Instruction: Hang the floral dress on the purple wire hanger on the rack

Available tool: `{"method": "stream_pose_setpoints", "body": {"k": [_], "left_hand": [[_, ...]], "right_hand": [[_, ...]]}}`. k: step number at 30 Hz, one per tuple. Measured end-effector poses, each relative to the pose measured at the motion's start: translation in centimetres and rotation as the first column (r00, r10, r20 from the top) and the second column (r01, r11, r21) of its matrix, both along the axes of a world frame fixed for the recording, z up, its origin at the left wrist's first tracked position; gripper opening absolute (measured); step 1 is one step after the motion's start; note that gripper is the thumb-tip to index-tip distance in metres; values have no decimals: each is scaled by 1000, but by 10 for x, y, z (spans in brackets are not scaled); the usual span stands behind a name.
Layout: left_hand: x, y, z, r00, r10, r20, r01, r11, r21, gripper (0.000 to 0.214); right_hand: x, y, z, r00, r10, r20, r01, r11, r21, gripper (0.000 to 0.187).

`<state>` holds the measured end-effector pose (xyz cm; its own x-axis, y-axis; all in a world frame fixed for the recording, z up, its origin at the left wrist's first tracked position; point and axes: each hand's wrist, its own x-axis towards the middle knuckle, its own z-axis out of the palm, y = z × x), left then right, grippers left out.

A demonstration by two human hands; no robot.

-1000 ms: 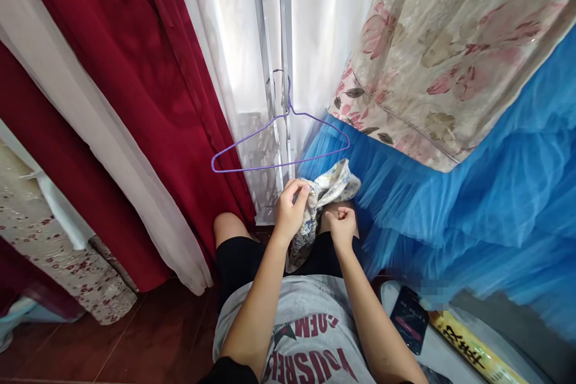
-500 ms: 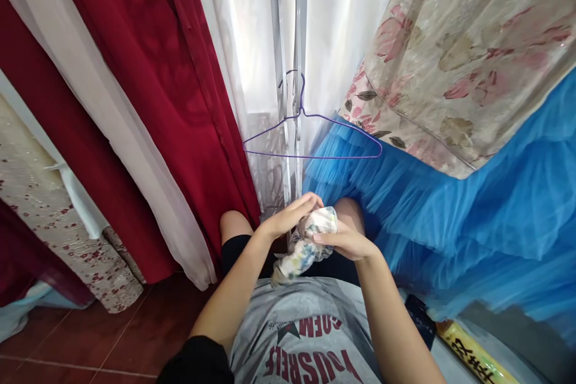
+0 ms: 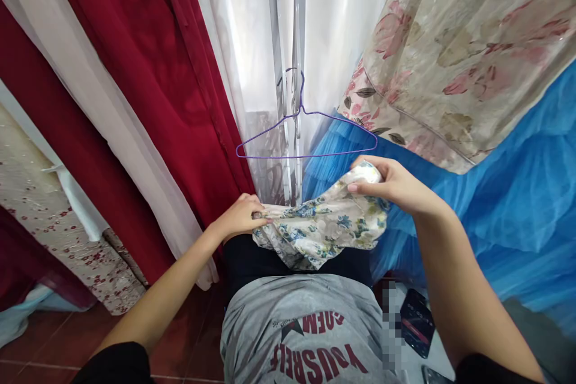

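A pale cloth (image 3: 321, 225) printed with blue and yellow flowers stretches between my two hands, above my lap. My left hand (image 3: 240, 215) pinches its left end, fingers closed on the fabric. At the other end, my right hand (image 3: 389, 183) grips the upper right corner between thumb and fingers, a little higher than the left. The lower edge of the cloth hangs loose in folds. Just beyond it, a purple wire hanger (image 3: 308, 157) hangs by its hook in front of a white curtain (image 3: 346, 24), with nothing on it.
Red drapes (image 3: 180, 102) and a floral cream fabric strip hang at the left. Over blue ruffled tulle (image 3: 504, 210) on the right hangs a beige floral fabric (image 3: 472, 60). A phone (image 3: 416, 324) lies on a light surface beside my right arm. Dark red tiles (image 3: 54, 336) cover the floor.
The bunched floral cloth is now spread wide. My left hand has moved left, and my right hand has moved right and up. The phone now shows a lit screen.
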<state>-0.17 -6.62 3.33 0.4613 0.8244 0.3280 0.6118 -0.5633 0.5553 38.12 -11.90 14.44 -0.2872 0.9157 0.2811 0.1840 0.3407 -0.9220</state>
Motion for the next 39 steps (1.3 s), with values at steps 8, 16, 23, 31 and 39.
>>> {"method": "stream_pose_setpoints", "body": {"k": [8,16,23,31,39], "left_hand": [[-72,71,79,889,295,-349,-217,945,244,41],[-55,105,118,910,275,-309,-156,921,357,40],[-72,69,143,805,270,-529,-79,932,355,44],[-73,46,153,795,361,-487,-73,855,514,22],[-5,53,174,989,116,-95,-46,839,542,31]], "right_hand": [[-34,99,-31,930,-278,239,201,932,301,43],[-48,102,-55,856,-449,256,299,835,462,23],[-59,93,-53,867,-445,224,321,843,432,29],[-74,89,-58,870,-428,243,323,869,374,31],[-70,86,-59,870,-395,294,285,891,353,33]]}}
